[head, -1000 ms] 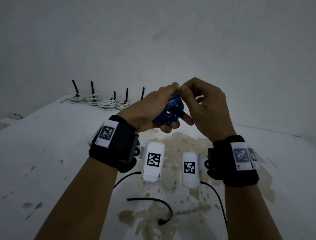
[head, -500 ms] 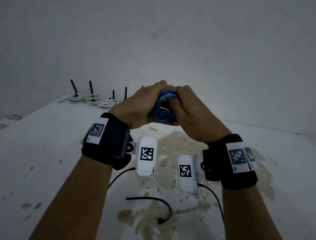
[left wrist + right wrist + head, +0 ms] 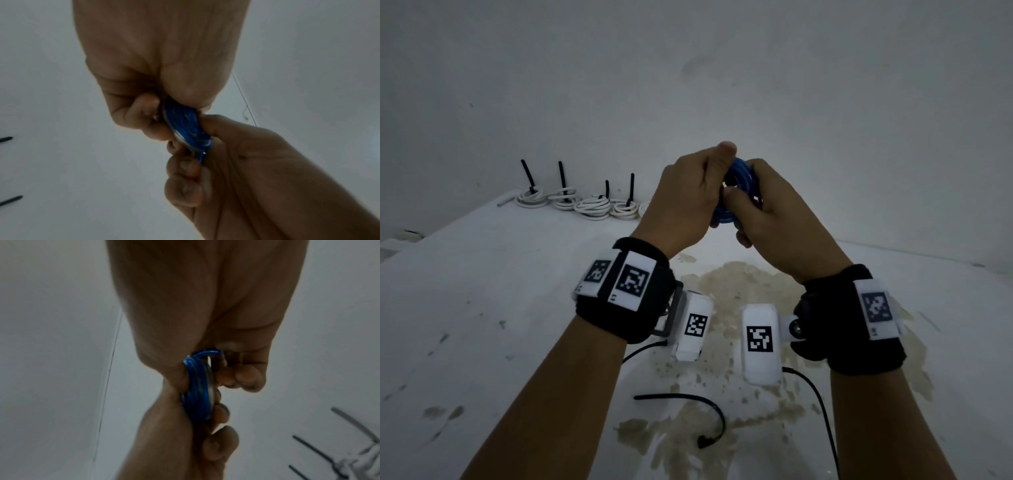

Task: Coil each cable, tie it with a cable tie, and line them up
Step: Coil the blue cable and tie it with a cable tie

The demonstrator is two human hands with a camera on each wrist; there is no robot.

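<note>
Fingers of left hand (image 3: 685, 202) and right hand (image 3: 767, 212): curled, clamping blue cable coil (image 3: 739, 185) between them, presumably so loops cannot spring apart. Coil aloft above table (image 3: 482, 308); loose black cable tie (image 3: 688, 407) lies below, unused.

Left hand (image 3: 688, 198) – right hand (image 3: 767, 219) – both clenched

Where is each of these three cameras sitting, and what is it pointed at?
Head: on the person's head, looking forward and down at the table; shows both forearms, left hand, right hand.
Left wrist: on the left wrist, looking along the hand at its fingers.
Right wrist: on the right wrist, looking along that hand.
All three share the blue cable coil gripped by both hands.
</note>
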